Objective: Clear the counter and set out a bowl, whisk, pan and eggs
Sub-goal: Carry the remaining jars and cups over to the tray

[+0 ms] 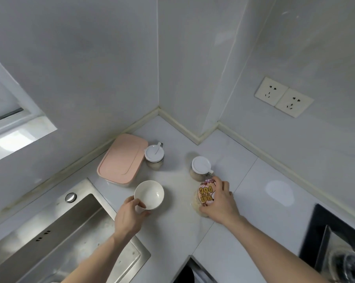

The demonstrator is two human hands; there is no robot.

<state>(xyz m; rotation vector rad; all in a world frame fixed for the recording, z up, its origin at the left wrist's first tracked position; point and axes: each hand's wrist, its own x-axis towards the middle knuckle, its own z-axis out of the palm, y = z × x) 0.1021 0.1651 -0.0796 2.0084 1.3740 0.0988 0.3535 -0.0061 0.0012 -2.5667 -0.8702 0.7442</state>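
Left hand (pixel 129 216) pinching the near rim of the small round white ceramic bowl (pixel 149 194) at seven o'clock, right hand (pixel 218 201) gripping the printed-lid clear jar (pixel 205 194) at five o'clock on the pale bench (pixel 254 201); lifting both level is avoiding spills.

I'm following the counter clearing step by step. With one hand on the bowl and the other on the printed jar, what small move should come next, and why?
Probably lift the printed-lid jar off the white counter with the right hand, which already grips its lid. The small white bowl, held at its rim by the left hand, belongs here, so it can stay.
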